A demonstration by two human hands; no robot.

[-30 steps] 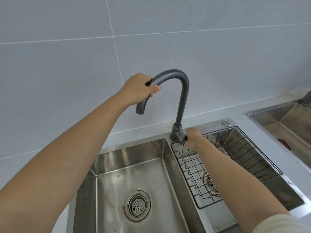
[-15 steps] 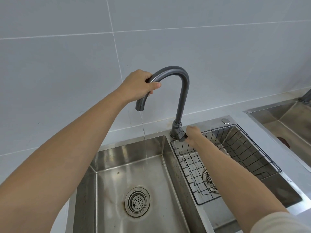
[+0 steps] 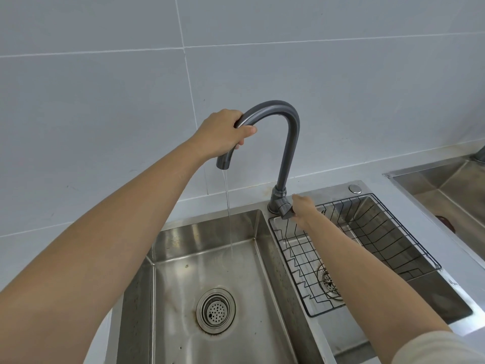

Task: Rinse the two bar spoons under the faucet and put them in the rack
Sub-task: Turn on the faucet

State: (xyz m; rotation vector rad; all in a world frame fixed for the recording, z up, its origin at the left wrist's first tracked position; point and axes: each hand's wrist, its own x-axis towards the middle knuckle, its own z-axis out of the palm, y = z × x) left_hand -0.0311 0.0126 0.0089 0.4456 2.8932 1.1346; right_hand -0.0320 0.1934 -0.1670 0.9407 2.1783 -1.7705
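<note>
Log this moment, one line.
left hand: grips curved grey metal faucet spout | right hand: holds grey faucet handle | water: thin stream into steel basin | bar spoons: unseen

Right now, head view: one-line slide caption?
Left hand grips faucet spout, right hand holds its handle; thin stream falls into left basin.

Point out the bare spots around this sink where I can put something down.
Free: the left basin's floor, between its drain and its walls, apart from where the water stream lands; the counter strip between the wire rack and the second sink. Crowded: the faucet base and the rack's left side, which the right forearm crosses.
</note>
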